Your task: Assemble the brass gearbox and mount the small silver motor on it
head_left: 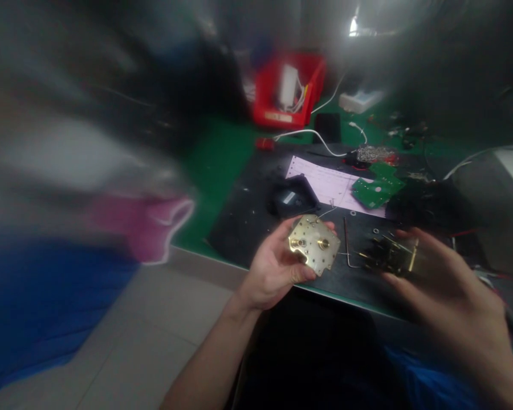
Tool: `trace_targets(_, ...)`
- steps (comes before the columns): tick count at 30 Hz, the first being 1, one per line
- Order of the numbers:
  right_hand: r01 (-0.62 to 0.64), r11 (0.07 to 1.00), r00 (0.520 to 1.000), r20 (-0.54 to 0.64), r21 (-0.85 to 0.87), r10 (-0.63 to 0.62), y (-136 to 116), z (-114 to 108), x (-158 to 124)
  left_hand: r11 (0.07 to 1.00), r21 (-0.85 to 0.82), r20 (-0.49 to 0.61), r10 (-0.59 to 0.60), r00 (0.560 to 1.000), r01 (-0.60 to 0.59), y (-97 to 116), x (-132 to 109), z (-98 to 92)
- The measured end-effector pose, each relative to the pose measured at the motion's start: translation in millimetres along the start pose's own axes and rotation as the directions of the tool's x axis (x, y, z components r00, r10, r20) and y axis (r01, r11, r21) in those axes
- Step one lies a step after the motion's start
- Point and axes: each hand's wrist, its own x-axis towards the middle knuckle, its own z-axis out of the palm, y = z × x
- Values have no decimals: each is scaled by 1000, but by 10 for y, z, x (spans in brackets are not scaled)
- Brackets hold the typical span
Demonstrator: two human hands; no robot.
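Note:
My left hand [277,267] is closed around the edge of a silvery metal plate [314,259] with several small holes and two brass bushings on its face. The plate is tilted toward me above the front of the dark mat. To the right, my right hand [444,273], smeared by motion, grips a black and brass mechanism [387,256] with thin pins sticking out to the left. Between the hands a hex key [347,245] lies on the mat. A black plastic housing [297,196] stands just behind the plate.
A printed pink sheet [325,182] lies behind, with green circuit boards [376,191] partly over it. Farther back are a red bin [284,117] with white parts, a pile of small metal pieces [374,154] and white cables. A person's pink sleeve [147,228] is at left.

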Motion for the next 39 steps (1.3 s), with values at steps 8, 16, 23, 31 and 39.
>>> trace_targets(8, 27, 999, 1000, 13, -36, -27, -21, 25, 27, 1000, 12, 7, -11, 1000, 10, 14, 12, -12)
trace_targets(16, 108, 992, 994, 35, -73, -105, -21, 62, 97, 1000, -7, 8, -25, 1000, 25, 21, 12, -23)
trace_targets(23, 117, 990, 993, 28, -81, -115, -26, 76, 100, 999, -35, 10, -18, 1000, 18, 12, 16, -26)
trace_targets(31, 93, 992, 995, 31, -81, -91, -34, 103, 91, 998, -69, 34, -3, 999, 6, 9, 7, -38)
trace_targets(39, 58, 996, 998, 15, 73, -59, 26, 129, 27, 994, -110, 53, -19, 998, 24, 37, -14, -18)
